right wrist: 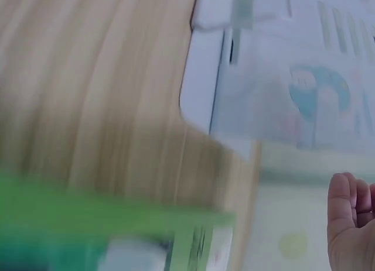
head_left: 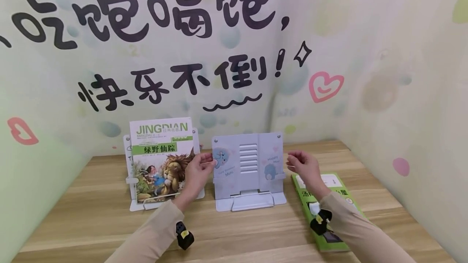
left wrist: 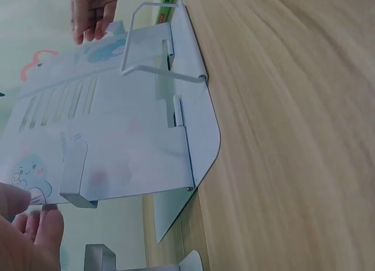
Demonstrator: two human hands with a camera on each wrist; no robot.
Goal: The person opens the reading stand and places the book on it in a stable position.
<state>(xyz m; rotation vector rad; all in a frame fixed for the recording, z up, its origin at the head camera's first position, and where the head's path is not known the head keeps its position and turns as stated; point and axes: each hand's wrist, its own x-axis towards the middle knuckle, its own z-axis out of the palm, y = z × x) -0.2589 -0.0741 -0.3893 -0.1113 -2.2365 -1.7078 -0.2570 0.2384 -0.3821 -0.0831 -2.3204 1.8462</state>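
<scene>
A pale blue metal bookstand (head_left: 252,169) stands upright with cartoon prints, slots and a wire holder at its foot. My left hand (head_left: 199,171) pinches its left edge; in the left wrist view, fingertips of the left hand (left wrist: 29,230) are right at that edge, beside a side clip (left wrist: 76,174). To the right of the stand, my right hand (head_left: 305,167) holds nothing, its fingers loosely bent. A gap shows between the right hand (right wrist: 354,221) and the bookstand's panel (right wrist: 269,95) in the right wrist view.
At the left a second bookstand (head_left: 132,204) carries a book with a lion on its cover (head_left: 161,165). A green book (head_left: 330,246) lies on the wooden table (head_left: 256,238) under my right forearm. Behind is a printed backdrop (head_left: 234,121).
</scene>
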